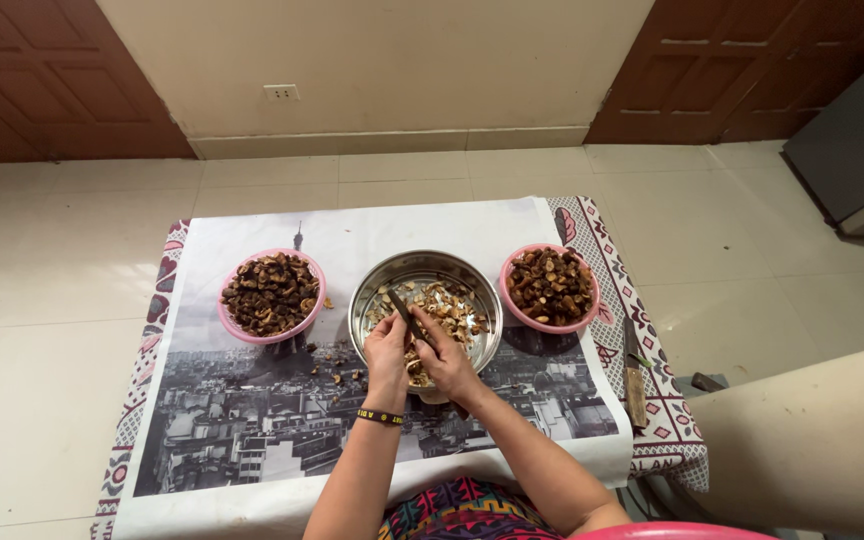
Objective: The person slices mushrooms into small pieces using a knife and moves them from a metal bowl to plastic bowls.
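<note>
working over the steel bowl (425,268), both hands met at its near rim. left hand (388,352) closed around a slim dark blade or tool (401,306), tip angled up and away over the bowl's contents. right hand (444,358) curled, fingertips pinched on something small right against the left hand; too small to tell what. wore a dark beaded wristband (380,416) on the left wrist.

bowl held light tan pieces (449,303) mixed with a few darker bits, heaped mostly toward the near and right side. sat centred on the table, between two pink bowls: left pink bowl (228,315) piled with dark brown chunks (272,292), right pink bowl (589,305) also filled with dark brown chunks (550,285). neither pink bowl touched by a hand.

scattered a few dark crumbs (337,377) on the printed grey cityscape sheet (252,430), near the left forearm. sheet laid over a patterned maroon-and-white cloth (662,410). lay a wooden-handled knife (634,378) on that cloth at the right edge, well apart from both hands, blade pointing away.

beyond: pale floor tiles (52,280), cream wall with a socket (281,92), brown wooden doors (752,70) either side.
</note>
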